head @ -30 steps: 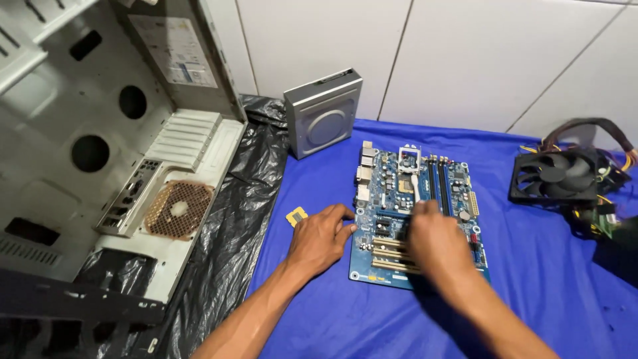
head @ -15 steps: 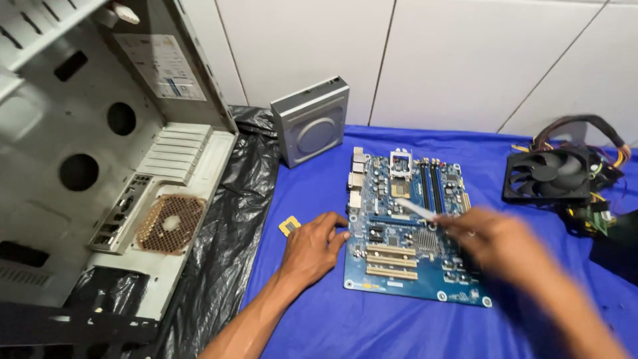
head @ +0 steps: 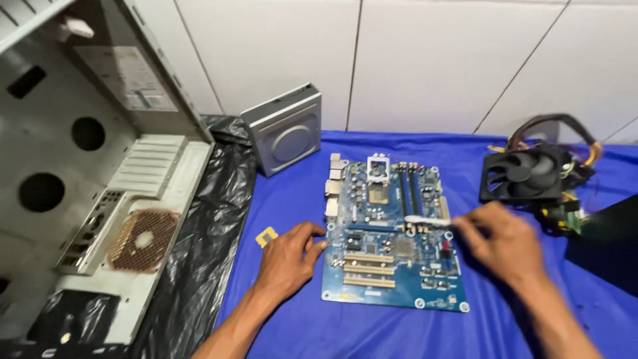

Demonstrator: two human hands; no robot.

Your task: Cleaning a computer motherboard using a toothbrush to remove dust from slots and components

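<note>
A blue motherboard (head: 389, 233) lies flat on a blue cloth (head: 299, 199). My left hand (head: 289, 256) rests on the cloth with its fingertips against the board's left edge. My right hand (head: 502, 239) is over the board's right side, fingers closed on a small white brush (head: 425, 219) whose tip points left over the memory slots. A small yellow chip (head: 266, 235) lies on the cloth just left of my left hand.
An open grey computer case (head: 93, 179) on black plastic sheeting (head: 206, 246) fills the left. A grey optical drive (head: 286, 129) leans against the white tiled wall. A black fan unit with cables (head: 531, 174) sits at the right, beside a dark object (head: 608, 246).
My right hand has moved from the board's lower middle to its right side, now holding the white brush. The left hand stays at the board's left edge. The camera has shifted slightly.
</note>
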